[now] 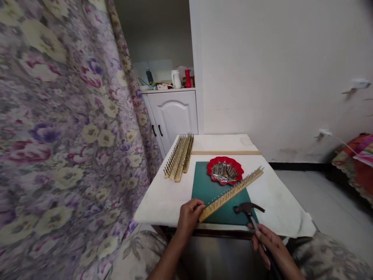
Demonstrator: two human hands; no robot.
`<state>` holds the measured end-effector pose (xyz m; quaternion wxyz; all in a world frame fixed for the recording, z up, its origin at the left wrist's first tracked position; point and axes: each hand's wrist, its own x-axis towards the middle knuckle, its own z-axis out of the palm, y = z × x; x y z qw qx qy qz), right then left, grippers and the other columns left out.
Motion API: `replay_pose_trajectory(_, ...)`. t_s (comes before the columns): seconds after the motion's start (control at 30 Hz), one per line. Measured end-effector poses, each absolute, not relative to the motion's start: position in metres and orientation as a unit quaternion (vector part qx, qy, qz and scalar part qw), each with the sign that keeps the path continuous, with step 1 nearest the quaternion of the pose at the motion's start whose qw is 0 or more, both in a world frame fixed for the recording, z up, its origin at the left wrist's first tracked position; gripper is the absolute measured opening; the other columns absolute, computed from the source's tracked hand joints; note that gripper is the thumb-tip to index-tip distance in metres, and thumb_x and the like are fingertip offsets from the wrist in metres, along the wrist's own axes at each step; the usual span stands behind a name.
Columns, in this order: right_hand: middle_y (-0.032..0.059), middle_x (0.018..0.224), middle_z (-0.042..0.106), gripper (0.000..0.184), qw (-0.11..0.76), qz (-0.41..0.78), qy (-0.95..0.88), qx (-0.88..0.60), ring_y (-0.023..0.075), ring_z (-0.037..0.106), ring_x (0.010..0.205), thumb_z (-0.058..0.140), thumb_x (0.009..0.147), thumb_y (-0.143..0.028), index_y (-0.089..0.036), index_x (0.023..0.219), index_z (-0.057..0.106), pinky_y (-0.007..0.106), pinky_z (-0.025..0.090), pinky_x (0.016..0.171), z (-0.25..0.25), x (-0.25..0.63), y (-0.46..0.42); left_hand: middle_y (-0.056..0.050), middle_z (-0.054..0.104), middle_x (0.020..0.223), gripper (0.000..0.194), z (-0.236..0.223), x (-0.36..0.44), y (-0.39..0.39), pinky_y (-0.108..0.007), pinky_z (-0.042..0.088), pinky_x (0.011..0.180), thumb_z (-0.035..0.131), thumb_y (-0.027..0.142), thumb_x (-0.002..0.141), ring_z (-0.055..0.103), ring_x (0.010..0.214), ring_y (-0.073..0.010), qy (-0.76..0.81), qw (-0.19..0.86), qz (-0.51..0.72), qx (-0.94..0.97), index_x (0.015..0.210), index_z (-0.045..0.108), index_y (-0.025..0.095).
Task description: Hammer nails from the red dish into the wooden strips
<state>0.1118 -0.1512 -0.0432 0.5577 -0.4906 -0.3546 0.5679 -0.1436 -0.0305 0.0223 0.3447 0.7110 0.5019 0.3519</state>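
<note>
Wood strip [230, 195] studded with nails slants across the green mat [200, 181], its near end pinched between thumb and fingers of the left hand [189, 214]; the right hand [270, 242], lower down, wraps round the claw hammer [247, 209].

A big flowery curtain [72, 116] hangs on the left — purple, pink and cream. Next to it is a white cupboard [178, 114], then a plain pale wall [262, 77] — and the floor [311, 194] is grey.
</note>
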Motion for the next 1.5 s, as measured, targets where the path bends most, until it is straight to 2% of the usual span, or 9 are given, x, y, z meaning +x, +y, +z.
replay_pose_trajectory(0.23, -0.0018, 0.055, 0.064, 0.050, 0.557, 0.561, -0.358, -0.496, 0.0046, 0.041, 0.021, 0.063, 0.074, -0.056, -0.014, 0.101, 0.059, 0.015, 0.029, 0.023, -0.035, 0.107, -0.152, -0.001, 0.065, 0.073, 0.019, 0.028, -0.140, -0.034, -0.021, 0.042, 0.065, 0.051, 0.026, 0.080, 0.059, 0.071, -0.0140, 0.480, 0.295, 0.342, 0.752, 0.071, 0.066, 0.019)
replay_pose_trajectory(0.37, -0.0020, 0.058, 0.064, 0.046, 0.550, 0.560, -0.383, -0.487, 0.0034, 0.042, 0.023, 0.059, 0.080, -0.052, -0.016, 0.107, 0.054, 0.013, 0.026, 0.026, -0.022, 0.104, -0.158, -0.002, 0.065, 0.073, 0.019, 0.028, -0.139, -0.034, -0.021, 0.042, 0.065, 0.051, 0.025, 0.081, 0.059, 0.072, -0.0141, 0.479, 0.286, 0.340, 0.757, 0.071, 0.066, 0.019)
replay_pose_trajectory(0.53, -0.0042, 0.058, 0.061, 0.044, 0.526, 0.562, -0.425, -0.476, 0.0027, 0.042, 0.024, 0.056, 0.084, -0.049, -0.019, 0.116, 0.049, 0.012, 0.024, 0.027, 0.013, 0.091, -0.165, -0.001, 0.064, 0.071, 0.019, 0.027, -0.139, -0.034, -0.021, 0.041, 0.064, 0.052, 0.026, 0.080, 0.059, 0.069, -0.0137, 0.479, 0.292, 0.341, 0.754, 0.070, 0.066, 0.019)
replay_pose_trajectory(0.77, -0.0070, 0.056, 0.057, 0.040, 0.460, 0.584, -0.496, -0.449, 0.0021, 0.037, 0.026, 0.052, 0.086, -0.045, -0.017, 0.114, 0.050, 0.013, 0.022, 0.028, 0.057, 0.043, -0.143, -0.001, 0.061, 0.070, 0.018, 0.021, -0.138, -0.033, -0.021, 0.039, 0.063, 0.051, 0.021, 0.079, 0.057, 0.068, -0.0129, 0.480, 0.289, 0.342, 0.755, 0.070, 0.066, 0.018)
replay_pose_trajectory(0.93, -0.0079, 0.058, 0.055, 0.034, 0.442, 0.571, -0.524, -0.451, 0.0021, 0.036, 0.026, 0.049, 0.089, -0.042, -0.017, 0.113, 0.049, 0.013, 0.022, 0.028, 0.056, 0.024, -0.128, 0.002, 0.050, 0.060, 0.021, 0.017, -0.137, -0.031, -0.020, 0.033, 0.056, 0.048, 0.015, 0.076, 0.049, 0.060, -0.0104, 0.480, 0.273, 0.337, 0.762, 0.057, 0.058, 0.016)
replay_pose_trajectory(1.07, -0.0080, 0.058, 0.055, 0.034, 0.445, 0.558, -0.531, -0.457, 0.0024, 0.035, 0.027, 0.046, 0.090, -0.041, -0.018, 0.115, 0.046, 0.013, 0.022, 0.028, 0.057, 0.023, -0.124, 0.002, 0.050, 0.062, 0.020, 0.016, -0.136, -0.031, -0.019, 0.033, 0.057, 0.052, 0.021, 0.078, 0.049, 0.062, -0.0106, 0.473, 0.291, 0.346, 0.756, 0.060, 0.058, 0.016)
replay_pose_trajectory(1.5, -0.0079, 0.058, 0.054, 0.035, 0.422, 0.550, -0.550, -0.465, 0.0030, 0.034, 0.027, 0.046, 0.088, -0.044, -0.018, 0.112, 0.048, 0.015, 0.021, 0.028, 0.062, 0.022, -0.125, 0.003, 0.048, 0.060, 0.021, 0.020, -0.136, -0.032, -0.019, 0.033, 0.056, 0.053, 0.020, 0.076, 0.048, 0.061, -0.0103, 0.470, 0.315, 0.359, 0.742, 0.056, 0.056, 0.015)
